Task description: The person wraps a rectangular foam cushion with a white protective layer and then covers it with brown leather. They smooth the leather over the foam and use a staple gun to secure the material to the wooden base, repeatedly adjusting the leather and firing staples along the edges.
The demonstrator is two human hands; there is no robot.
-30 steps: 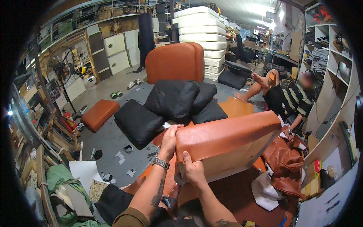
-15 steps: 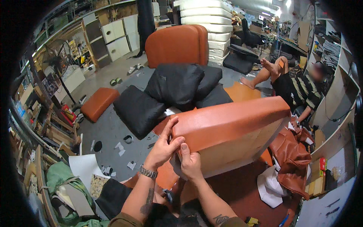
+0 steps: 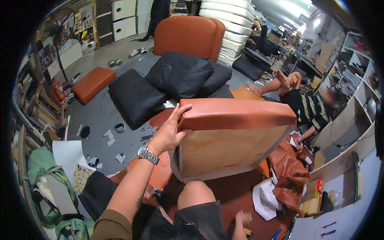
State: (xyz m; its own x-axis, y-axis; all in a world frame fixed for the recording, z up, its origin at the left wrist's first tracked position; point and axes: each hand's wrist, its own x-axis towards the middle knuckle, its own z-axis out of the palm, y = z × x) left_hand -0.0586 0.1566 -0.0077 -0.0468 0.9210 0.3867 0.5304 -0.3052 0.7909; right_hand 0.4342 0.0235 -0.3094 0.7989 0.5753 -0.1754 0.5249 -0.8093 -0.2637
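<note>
An upholstered seat [image 3: 236, 114], orange-brown leather over foam, stands on its edge before my knee, its bare plywood underside [image 3: 224, 148] facing me. Grey-white fabric lines the lower edges of that wood. With a metal watch on its wrist, my left hand [image 3: 173, 130] grips the seat's upper left corner, fingers over the leather side and thumb at the edge of the wood. Low on the right, beside my thigh, my right hand [image 3: 242, 221] is off the seat and blurred. Just below it lies a small yellow thing [image 3: 247, 232], partly hidden, with a blue-handled tool [image 3: 276, 234] further right.
Black cushions [image 3: 180, 74] lie piled ahead, with a large orange-brown padded panel [image 3: 188, 36] behind. Another orange-brown cushion [image 3: 94, 85] rests left on the floor. Crumpled brown leather [image 3: 288, 172] and white cloth [image 3: 266, 196] lie right. A person [image 3: 310, 100] sits beyond, near shelves.
My right hand has let go of the seat's corner and dropped to the lower right. The seat's underside now shows more fully, and my left hand keeps its hold.
</note>
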